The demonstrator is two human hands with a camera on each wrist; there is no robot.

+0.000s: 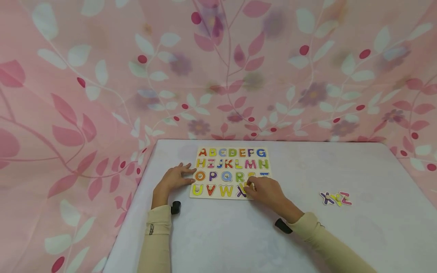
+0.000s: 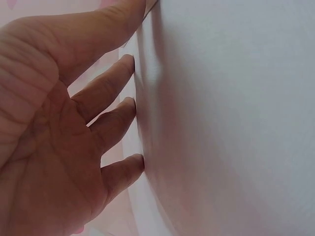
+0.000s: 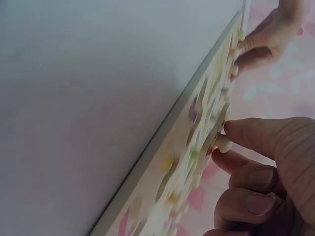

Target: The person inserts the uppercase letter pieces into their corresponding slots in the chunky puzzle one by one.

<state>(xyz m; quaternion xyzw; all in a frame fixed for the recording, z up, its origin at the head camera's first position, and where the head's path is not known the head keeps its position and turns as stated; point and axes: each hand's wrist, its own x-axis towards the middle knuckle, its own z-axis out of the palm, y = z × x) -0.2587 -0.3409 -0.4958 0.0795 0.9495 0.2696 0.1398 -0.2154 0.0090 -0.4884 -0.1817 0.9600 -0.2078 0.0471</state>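
A wooden alphabet puzzle board (image 1: 201,196) lies flat on the table, with rows of colourful letters, many bearing small knobs. My left hand (image 1: 174,178) rests at its left edge, fingers spread and thumb near the lower rows. Over the lower right part, my right hand (image 1: 268,191) pinches a letter piece (image 3: 215,132) by its knob (image 3: 223,143) between thumb and index finger. That piece is seen edge-on, tilted just above the board; which letter it is I cannot tell. The fingers partly hide the bottom row's right end and the letters above it.
To the right of the board lie a purple X piece (image 1: 326,198), a yellow Y piece (image 1: 337,198) and a pink Z piece (image 1: 346,199), close together. A white cloth covers the table (image 1: 222,235). Pink floral fabric (image 1: 218,76) hangs behind and at the sides.
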